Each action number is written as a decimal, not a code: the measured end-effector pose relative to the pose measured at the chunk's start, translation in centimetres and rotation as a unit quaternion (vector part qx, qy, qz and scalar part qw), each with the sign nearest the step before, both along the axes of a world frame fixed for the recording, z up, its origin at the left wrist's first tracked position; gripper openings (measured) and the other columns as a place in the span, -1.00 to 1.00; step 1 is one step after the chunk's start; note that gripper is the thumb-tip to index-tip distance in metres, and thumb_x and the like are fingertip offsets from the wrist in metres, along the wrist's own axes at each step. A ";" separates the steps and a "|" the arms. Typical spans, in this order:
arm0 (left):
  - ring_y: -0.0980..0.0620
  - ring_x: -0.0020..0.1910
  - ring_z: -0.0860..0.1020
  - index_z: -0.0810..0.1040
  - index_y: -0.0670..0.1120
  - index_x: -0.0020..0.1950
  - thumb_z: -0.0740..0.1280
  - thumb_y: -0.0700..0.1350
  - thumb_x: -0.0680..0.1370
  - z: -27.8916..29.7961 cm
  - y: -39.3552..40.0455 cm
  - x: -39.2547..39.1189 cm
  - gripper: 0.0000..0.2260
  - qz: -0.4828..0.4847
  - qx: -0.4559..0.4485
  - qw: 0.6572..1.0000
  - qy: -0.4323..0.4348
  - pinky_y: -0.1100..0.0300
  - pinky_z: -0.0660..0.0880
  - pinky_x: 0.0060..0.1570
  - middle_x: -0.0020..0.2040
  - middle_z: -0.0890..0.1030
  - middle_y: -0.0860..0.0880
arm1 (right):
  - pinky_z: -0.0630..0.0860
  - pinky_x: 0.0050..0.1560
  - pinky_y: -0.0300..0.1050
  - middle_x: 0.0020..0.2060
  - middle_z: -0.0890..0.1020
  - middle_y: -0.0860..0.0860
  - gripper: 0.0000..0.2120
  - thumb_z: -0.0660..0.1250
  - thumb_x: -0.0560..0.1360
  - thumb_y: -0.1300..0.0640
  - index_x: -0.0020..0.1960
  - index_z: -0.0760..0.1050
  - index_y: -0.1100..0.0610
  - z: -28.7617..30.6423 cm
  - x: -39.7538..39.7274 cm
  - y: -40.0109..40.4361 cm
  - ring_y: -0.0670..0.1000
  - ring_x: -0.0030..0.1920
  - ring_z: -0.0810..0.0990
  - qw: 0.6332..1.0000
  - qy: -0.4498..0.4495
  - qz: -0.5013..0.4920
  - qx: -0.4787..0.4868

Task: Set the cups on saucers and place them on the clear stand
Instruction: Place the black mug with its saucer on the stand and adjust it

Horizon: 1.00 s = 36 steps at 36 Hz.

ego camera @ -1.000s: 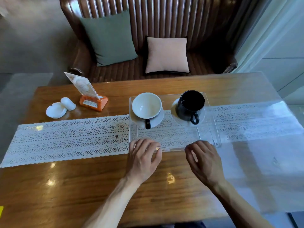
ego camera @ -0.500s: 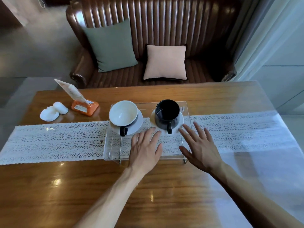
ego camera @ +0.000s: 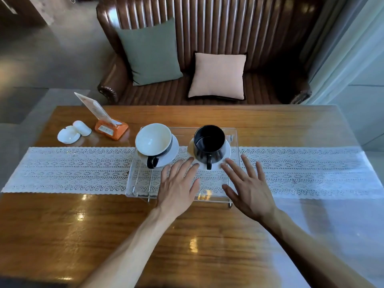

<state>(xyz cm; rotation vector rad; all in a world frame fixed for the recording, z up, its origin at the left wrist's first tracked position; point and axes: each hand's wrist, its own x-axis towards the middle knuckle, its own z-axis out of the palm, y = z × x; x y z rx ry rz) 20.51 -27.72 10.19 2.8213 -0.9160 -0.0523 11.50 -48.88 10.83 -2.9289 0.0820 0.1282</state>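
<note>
A clear stand (ego camera: 137, 183) rests on the lace runner at the table's middle. On its left part sits a white cup (ego camera: 152, 141) with a black handle on a white saucer (ego camera: 173, 151). To the right a black cup (ego camera: 208, 143) stands on another white saucer (ego camera: 227, 151). My left hand (ego camera: 178, 186) lies flat over the stand's front, fingers spread, fingertips close to the black cup's saucer. My right hand (ego camera: 248, 187) hovers at the stand's right front corner, fingers apart, holding nothing.
A white lace runner (ego camera: 72, 169) crosses the wooden table (ego camera: 62, 235). At the back left stand an orange card holder (ego camera: 111, 128) and a white dish (ego camera: 69, 136). Behind the table is a brown leather sofa with a green cushion (ego camera: 149, 53) and a pink cushion (ego camera: 218, 75).
Both hands moved forward from the stand's front edge onto and beside it, fingers spreading. The view shifted, so the stand now appears more to the left and lower.
</note>
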 end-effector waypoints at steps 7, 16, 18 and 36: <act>-0.01 0.49 0.25 0.30 0.04 0.49 0.02 0.14 0.63 0.1 0.1 -0.1 -0.55 0.000 0.015 1.000 0.018 -0.08 0.11 0.47 0.54 0.28 0.06 | 0.11 0.51 0.39 0.56 0.29 -0.08 -0.44 -0.03 0.62 -0.19 0.56 0.23 -0.04 -0.4 -0.4 0.3 0.21 0.60 0.08 1.000 -0.015 -0.009 0.006; 0.00 0.50 0.24 0.30 0.05 0.50 0.02 0.14 0.63 0.1 0.2 -0.7 -0.54 -0.008 0.007 1.000 0.030 -0.09 0.14 0.46 0.55 0.27 0.07 | 0.14 0.48 0.42 0.54 0.33 -0.10 -0.49 0.02 0.62 -0.17 0.53 0.27 -0.06 -0.7 -1.0 0.0 0.22 0.59 0.10 0.999 -0.030 -0.020 -0.003; 0.01 0.50 0.23 0.29 0.06 0.50 -0.01 0.15 0.62 0.1 0.2 -0.8 -0.52 -0.012 0.007 0.999 0.034 -0.07 0.12 0.46 0.55 0.25 0.08 | 0.15 0.48 0.43 0.54 0.33 -0.12 -0.49 0.02 0.62 -0.17 0.53 0.26 -0.07 -0.8 -1.0 -0.1 0.22 0.59 0.11 0.999 -0.034 -0.024 -0.003; -0.02 0.56 0.09 0.17 0.07 0.55 -0.05 0.18 0.62 -0.3 -0.1 -0.1 -0.49 -0.033 0.028 0.998 0.047 -0.09 0.01 0.48 0.60 0.11 0.09 | 0.09 0.48 0.43 0.53 0.33 -0.16 -0.51 -0.01 0.63 -0.17 0.53 0.23 -0.11 -1.9 -0.7 -0.5 0.21 0.59 0.11 0.997 -0.049 -0.045 -0.033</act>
